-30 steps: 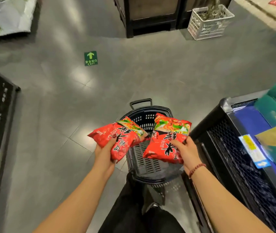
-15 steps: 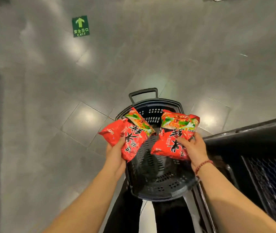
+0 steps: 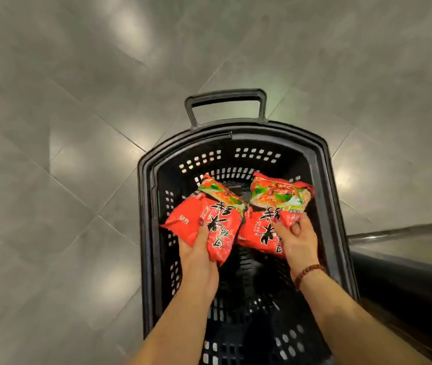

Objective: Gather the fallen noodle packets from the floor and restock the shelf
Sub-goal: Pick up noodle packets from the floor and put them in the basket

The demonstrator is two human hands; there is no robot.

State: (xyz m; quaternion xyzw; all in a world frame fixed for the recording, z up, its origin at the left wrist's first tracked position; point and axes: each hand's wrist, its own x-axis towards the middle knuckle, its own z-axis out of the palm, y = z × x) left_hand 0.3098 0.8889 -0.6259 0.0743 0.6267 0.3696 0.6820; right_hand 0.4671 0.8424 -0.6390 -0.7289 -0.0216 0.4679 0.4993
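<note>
Left hand (image 3: 199, 256) is pinching the left noodle packet (image 3: 209, 217) at its near end, thumb on top; right hand (image 3: 296, 238) is gripping the right noodle packet (image 3: 275, 206) likewise. Both packets are hanging over the black shopping basket (image 3: 146, 206). Probably light, crinkly, slippery; contents brittle, so a gentle hold is suiting.

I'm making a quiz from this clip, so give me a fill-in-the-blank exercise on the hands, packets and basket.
The left hand grips the left packet, the right hand the right packet; both packets are mostly ____.
Both are held over a ____ basket.
A beaded bracelet sits on the ____ wrist.
Missing words: red, black, right.
</note>
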